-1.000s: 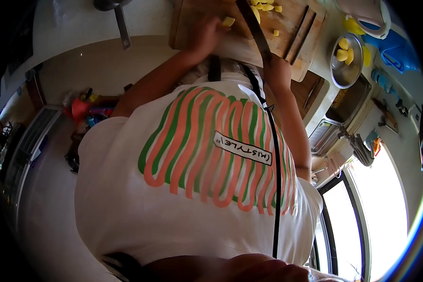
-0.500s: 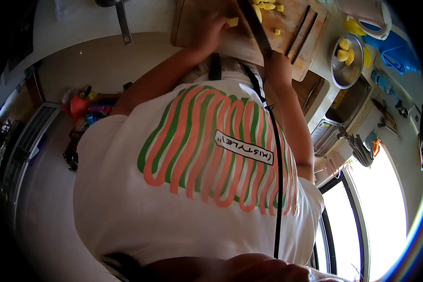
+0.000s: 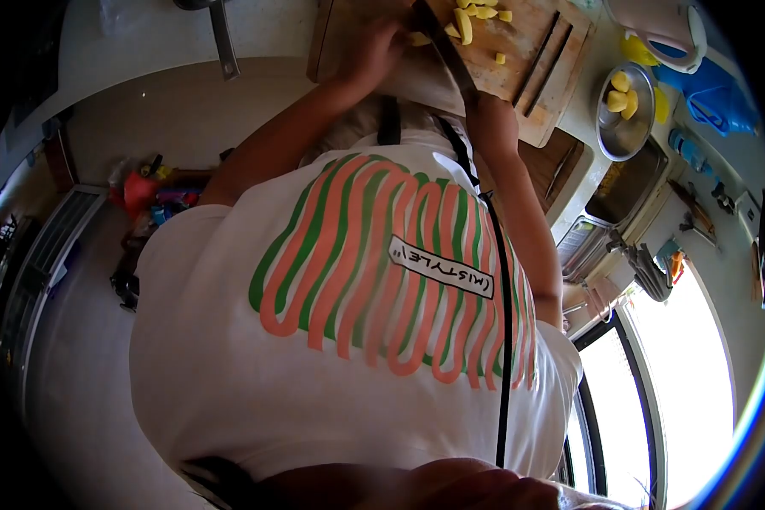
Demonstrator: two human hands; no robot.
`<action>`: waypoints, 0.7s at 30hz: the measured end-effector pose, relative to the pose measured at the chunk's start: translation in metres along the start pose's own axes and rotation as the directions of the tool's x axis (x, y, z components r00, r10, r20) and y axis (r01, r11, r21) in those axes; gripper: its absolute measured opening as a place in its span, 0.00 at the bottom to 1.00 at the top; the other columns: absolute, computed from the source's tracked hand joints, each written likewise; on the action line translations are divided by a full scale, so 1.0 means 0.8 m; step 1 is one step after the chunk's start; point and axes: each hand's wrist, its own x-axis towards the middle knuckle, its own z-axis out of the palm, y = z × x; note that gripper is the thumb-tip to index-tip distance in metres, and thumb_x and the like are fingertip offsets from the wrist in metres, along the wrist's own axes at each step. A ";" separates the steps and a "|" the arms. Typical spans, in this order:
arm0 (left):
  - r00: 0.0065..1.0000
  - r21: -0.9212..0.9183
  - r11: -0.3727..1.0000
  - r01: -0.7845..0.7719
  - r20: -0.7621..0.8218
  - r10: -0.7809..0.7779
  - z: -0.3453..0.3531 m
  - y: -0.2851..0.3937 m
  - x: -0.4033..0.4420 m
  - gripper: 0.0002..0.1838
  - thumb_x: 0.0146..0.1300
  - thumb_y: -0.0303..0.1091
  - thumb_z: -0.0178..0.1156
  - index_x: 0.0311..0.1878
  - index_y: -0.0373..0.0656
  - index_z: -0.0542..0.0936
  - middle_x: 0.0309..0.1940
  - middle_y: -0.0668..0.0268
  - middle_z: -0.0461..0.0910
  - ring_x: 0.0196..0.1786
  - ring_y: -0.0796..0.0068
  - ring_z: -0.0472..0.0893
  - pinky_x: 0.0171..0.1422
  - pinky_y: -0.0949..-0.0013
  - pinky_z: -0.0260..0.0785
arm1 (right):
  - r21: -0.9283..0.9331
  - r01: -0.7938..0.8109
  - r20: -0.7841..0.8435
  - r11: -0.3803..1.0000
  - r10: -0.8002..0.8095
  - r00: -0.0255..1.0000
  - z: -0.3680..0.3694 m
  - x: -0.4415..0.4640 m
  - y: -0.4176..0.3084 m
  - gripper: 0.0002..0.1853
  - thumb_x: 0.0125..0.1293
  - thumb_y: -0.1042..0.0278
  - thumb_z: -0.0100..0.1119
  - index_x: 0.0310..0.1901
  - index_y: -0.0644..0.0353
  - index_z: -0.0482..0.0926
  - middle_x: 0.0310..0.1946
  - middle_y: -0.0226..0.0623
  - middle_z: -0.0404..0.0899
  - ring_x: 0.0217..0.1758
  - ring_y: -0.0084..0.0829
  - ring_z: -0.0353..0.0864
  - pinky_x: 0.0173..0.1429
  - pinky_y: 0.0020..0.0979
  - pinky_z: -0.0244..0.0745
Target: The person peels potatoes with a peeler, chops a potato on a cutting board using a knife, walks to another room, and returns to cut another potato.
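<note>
My right hand [image 3: 491,123] is wrapped round the handle of a kitchen knife [image 3: 447,54], whose dark blade slants up and left over the wooden cutting board [image 3: 510,81]. At the board's left side, my left hand [image 3: 376,53] has bent fingers on a yellow potato piece [image 3: 419,39], right beside the blade. The fingertips are dim and partly hidden. Past the blade lie cut potato pieces [image 3: 484,12], with a longer potato wedge [image 3: 463,26] close to the knife. One small potato cube [image 3: 501,59] sits apart.
A steel bowl [image 3: 606,136] with several peeled potatoes stands right of the board, near the sink [image 3: 625,183]. A pale pitcher [image 3: 654,21] and a blue container [image 3: 714,98] are behind it. A pan handle [image 3: 223,42] juts over the counter edge at left.
My right hand and the knife have shifted left, bringing the blade against the piece at my left hand. The longer wedge now shows more plainly to the right of the blade.
</note>
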 end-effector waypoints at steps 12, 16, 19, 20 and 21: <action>0.979 -0.088 0.975 0.206 0.019 -0.205 0.010 0.022 -0.004 0.07 0.61 0.33 0.64 0.37 0.40 0.83 0.34 0.53 0.82 0.37 0.54 0.82 0.42 0.56 0.74 | -0.036 -0.042 0.084 0.998 0.045 0.995 0.003 -0.003 0.014 0.21 0.72 0.51 0.50 0.34 0.60 0.84 0.31 0.52 0.83 0.37 0.55 0.83 0.43 0.50 0.79; 0.986 -0.132 0.977 0.168 0.005 -0.169 0.016 0.013 -0.006 0.06 0.60 0.33 0.65 0.37 0.41 0.82 0.34 0.54 0.82 0.36 0.55 0.82 0.41 0.58 0.74 | 0.059 -0.048 0.017 0.997 0.047 0.999 -0.002 0.003 0.019 0.22 0.71 0.51 0.51 0.32 0.62 0.83 0.29 0.54 0.82 0.36 0.57 0.82 0.42 0.51 0.78; 0.986 -0.067 0.983 0.169 0.005 -0.169 0.016 0.007 -0.011 0.07 0.60 0.32 0.67 0.39 0.41 0.82 0.34 0.57 0.82 0.36 0.61 0.83 0.40 0.63 0.75 | 0.149 -0.038 -0.080 0.988 0.050 0.996 -0.008 -0.006 0.017 0.23 0.70 0.50 0.54 0.31 0.65 0.82 0.24 0.57 0.78 0.32 0.58 0.80 0.36 0.48 0.75; 0.985 -0.053 0.983 0.175 0.010 -0.175 0.019 0.006 -0.013 0.09 0.59 0.31 0.67 0.41 0.41 0.81 0.34 0.57 0.82 0.36 0.62 0.83 0.41 0.63 0.75 | 0.160 -0.038 -0.111 0.986 0.056 0.992 -0.010 -0.011 0.016 0.24 0.69 0.50 0.55 0.31 0.67 0.82 0.23 0.58 0.77 0.30 0.58 0.79 0.33 0.47 0.74; 0.984 -0.040 0.983 0.178 0.015 -0.178 0.019 0.011 -0.009 0.10 0.59 0.31 0.68 0.43 0.41 0.81 0.35 0.58 0.82 0.37 0.63 0.83 0.41 0.64 0.76 | 0.185 -0.016 -0.179 0.983 0.050 0.983 -0.007 -0.015 0.018 0.24 0.68 0.48 0.57 0.30 0.66 0.82 0.21 0.57 0.77 0.29 0.57 0.79 0.32 0.46 0.74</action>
